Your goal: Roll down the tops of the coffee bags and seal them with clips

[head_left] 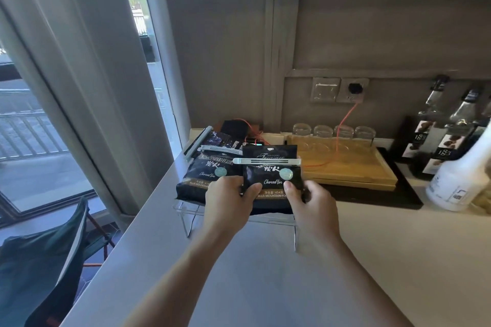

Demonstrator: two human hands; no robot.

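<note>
A black coffee bag (271,178) stands upright on a clear acrylic stand (191,218). Its top is folded down and a long white clip (266,161) runs across it. My left hand (229,200) grips the bag's lower left side and my right hand (309,200) grips its lower right side. A second black coffee bag (202,175) leans just to the left, also held shut by a white clip (220,149). Behind it at the far left stands a third dark bag (219,138) with a grey clip (198,143) lying along its edge.
A wooden tray (350,167) with several upturned glasses (322,131) sits on a black mat to the right. Syrup bottles (435,127) and a white pump bottle (462,180) stand at far right. An orange cable (342,127) hangs from the wall socket. The window lies to the left.
</note>
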